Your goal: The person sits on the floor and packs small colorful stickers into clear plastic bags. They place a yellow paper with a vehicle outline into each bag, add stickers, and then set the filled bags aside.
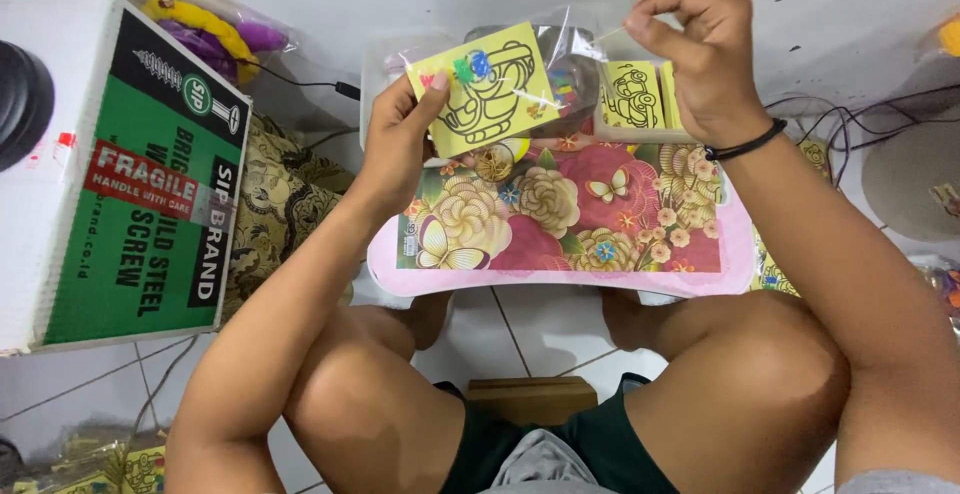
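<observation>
My left hand holds up a yellow card with a black outline drawing, pinched at its left edge; small coloured bits sit near its top. My right hand, with a black band at the wrist, is raised to the right of the card, fingers pinched on a thin clear strip or film. Behind the card lies a clear plastic bag with coloured contents. More yellow outline cards lie under my right hand. All of this is above a small pink lap table with a floral top.
A large green and white cardboard box stands at the left. A patterned cloth lies beside it. Cables run on the white floor at the right. My bent knees are in front of the table. Yellow cards in a packet lie at bottom left.
</observation>
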